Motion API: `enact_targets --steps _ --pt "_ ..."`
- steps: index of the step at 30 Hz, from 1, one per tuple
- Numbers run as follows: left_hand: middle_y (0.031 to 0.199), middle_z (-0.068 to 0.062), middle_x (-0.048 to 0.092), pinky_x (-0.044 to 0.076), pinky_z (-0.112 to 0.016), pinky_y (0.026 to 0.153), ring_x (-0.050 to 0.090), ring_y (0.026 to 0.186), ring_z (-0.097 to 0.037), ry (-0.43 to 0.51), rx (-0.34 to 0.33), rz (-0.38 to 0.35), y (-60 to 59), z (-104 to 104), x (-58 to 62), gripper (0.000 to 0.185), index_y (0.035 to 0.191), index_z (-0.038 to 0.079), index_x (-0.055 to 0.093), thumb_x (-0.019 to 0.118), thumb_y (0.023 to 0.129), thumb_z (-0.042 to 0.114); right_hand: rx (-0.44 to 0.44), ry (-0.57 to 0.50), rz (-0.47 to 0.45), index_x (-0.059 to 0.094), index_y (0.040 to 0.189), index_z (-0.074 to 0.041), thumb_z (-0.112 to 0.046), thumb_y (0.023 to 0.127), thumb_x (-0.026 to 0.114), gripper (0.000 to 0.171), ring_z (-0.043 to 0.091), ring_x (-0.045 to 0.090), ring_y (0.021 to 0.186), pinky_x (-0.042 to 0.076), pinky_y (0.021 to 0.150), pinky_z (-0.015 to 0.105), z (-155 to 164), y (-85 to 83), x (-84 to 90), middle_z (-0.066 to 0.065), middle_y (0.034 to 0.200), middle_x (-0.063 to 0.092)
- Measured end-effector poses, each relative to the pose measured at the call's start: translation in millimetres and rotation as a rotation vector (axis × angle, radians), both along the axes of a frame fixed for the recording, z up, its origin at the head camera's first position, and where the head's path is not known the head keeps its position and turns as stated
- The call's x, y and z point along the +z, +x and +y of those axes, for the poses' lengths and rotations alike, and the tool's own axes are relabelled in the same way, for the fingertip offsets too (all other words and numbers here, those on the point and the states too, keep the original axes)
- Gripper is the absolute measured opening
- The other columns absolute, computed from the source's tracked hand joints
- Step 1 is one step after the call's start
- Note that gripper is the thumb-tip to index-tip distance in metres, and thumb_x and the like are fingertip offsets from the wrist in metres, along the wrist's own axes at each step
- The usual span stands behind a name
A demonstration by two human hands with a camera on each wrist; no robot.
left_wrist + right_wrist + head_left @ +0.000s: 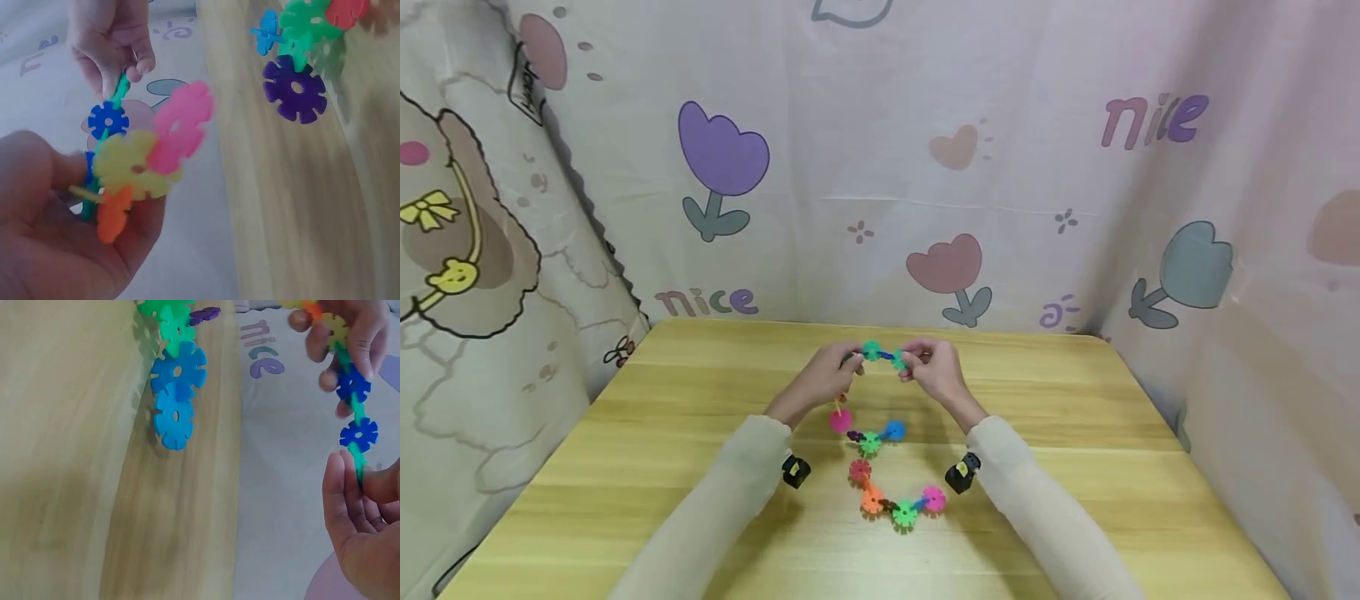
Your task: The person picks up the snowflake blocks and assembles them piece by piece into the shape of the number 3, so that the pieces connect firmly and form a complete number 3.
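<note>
Both hands hold a chain of notched plastic snowflake discs up over the far part of the table. Between the hands it shows green discs (872,351) and blue discs (108,120). My left hand (831,373) grips the chain around a blue and a green disc, fingers curled round it. Close to that palm are a yellow disc (134,165), an orange disc (115,215) and a pink disc (181,128), which hangs lowest in the head view. Thumb and fingers of my right hand (936,367) pinch the green end disc (357,459).
Below the hands on the wooden table (1037,533) lies a short row with a purple disc (294,89), a green disc (870,442) and blue discs (178,369). Nearer is a curved row with an orange disc (872,500) and pink end disc (933,499). Printed curtains (850,250) surround the table.
</note>
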State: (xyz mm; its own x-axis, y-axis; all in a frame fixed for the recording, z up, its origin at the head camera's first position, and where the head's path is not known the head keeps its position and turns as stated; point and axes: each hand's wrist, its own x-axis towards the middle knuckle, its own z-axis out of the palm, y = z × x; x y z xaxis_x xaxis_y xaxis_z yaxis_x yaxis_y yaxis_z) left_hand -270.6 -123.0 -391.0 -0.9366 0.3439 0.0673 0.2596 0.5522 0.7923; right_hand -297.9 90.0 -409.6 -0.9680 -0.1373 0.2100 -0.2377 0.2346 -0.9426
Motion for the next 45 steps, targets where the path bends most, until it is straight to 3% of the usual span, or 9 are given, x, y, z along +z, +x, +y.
enact_targets --steps 5,9,13,19,25,35,39,42,45 --pt "0.117 -0.019 0.065 0.052 -0.031 0.064 0.058 0.068 -0.021 0.078 -0.039 -0.043 -2.4 -3 -3.7 0.033 0.143 0.013 0.048 0.042 0.113 0.023 0.046 0.049 0.023 0.073 0.107 0.008 0.004 0.098 0.064 0.013 0.011 0.069 0.062 0.065 0.066 0.035 -1 -0.5 6.6 0.020 0.085 0.069" --pt "0.105 -0.014 0.064 0.049 -0.029 0.060 0.049 0.064 -0.017 0.136 -0.019 -0.048 -5.9 0 -8.7 0.033 0.131 0.012 0.055 0.044 0.112 0.035 0.058 0.058 0.031 0.073 0.105 0.009 0.005 0.098 0.063 0.012 0.012 0.068 0.061 0.065 0.067 0.038 -2 0.5 8.4 0.020 0.085 0.069" --pt "0.099 -0.014 0.067 0.059 -0.034 0.064 0.043 0.059 -0.013 0.204 0.034 -0.079 -8.5 3 -12.2 0.033 0.119 0.008 0.063 0.051 0.109 0.037 0.072 0.078 0.057 0.073 0.104 0.009 0.006 0.098 0.063 0.012 0.012 0.067 0.061 0.065 0.070 0.047 -3 2.6 9.4 0.020 0.084 0.069" --pt "0.114 -0.019 0.074 0.062 -0.054 0.080 0.039 0.056 -0.012 0.322 0.062 -0.158 -9.8 6 -7.3 0.031 0.119 0.007 0.071 0.054 0.109 0.031 0.022 0.039 0.073 0.074 0.103 0.009 0.005 0.097 0.065 0.011 0.012 0.069 0.061 0.063 0.061 0.029 -9 6.1 9.2 0.023 0.086 0.071" --pt "0.118 -0.020 0.073 0.064 -0.042 0.074 0.039 0.058 -0.013 0.376 0.046 -0.176 -10.5 5 -4.4 0.032 0.122 0.006 0.070 0.052 0.109 0.030 -0.039 -0.048 0.085 0.073 0.103 0.011 0.006 0.095 0.067 0.011 0.019 0.072 0.062 0.062 0.059 0.026 -17 11.2 12.8 0.029 0.090 0.073" --pt "0.116 -0.017 0.074 0.063 -0.038 0.071 0.047 0.061 -0.014 0.331 -0.011 -0.190 -12.7 5 -2.7 0.031 0.129 0.008 0.066 0.055 0.108 0.028 0.010 -0.003 0.041 0.073 0.107 0.009 0.003 0.098 0.065 0.013 0.012 0.069 0.061 0.064 0.065 0.035 -10 7.9 14.2 0.024 0.089 0.070" --pt "0.131 -0.020 0.068 0.063 -0.040 0.081 0.066 0.085 -0.024 0.273 -0.081 -0.185 -14.0 -5 -6.8 0.047 0.147 0.012 0.052 0.063 0.104 0.029 0.023 0.017 0.001 0.072 0.111 0.008 0.001 0.099 0.064 0.015 0.011 0.069 0.061 0.065 0.070 0.041 -5 4.4 14.4 0.018 0.089 0.069" --pt "0.136 -0.019 0.065 0.060 -0.044 0.093 0.068 0.110 -0.031 0.226 -0.122 -0.199 -12.2 -15 -11.2 0.061 0.155 0.015 0.042 0.068 0.101 0.027 0.009 0.010 -0.020 0.071 0.112 0.007 0.001 0.100 0.064 0.016 0.010 0.069 0.062 0.065 0.071 0.038 -2 2.6 14.3 0.015 0.088 0.067" --pt "0.134 -0.020 0.066 0.059 -0.050 0.095 0.068 0.117 -0.032 0.194 -0.147 -0.248 -9.3 -24 -15.9 0.064 0.155 0.016 0.041 0.071 0.099 0.025 -0.018 -0.017 -0.037 0.071 0.111 0.007 0.002 0.099 0.064 0.015 0.010 0.069 0.061 0.064 0.066 0.029 0 0.8 13.5 0.013 0.087 0.066"
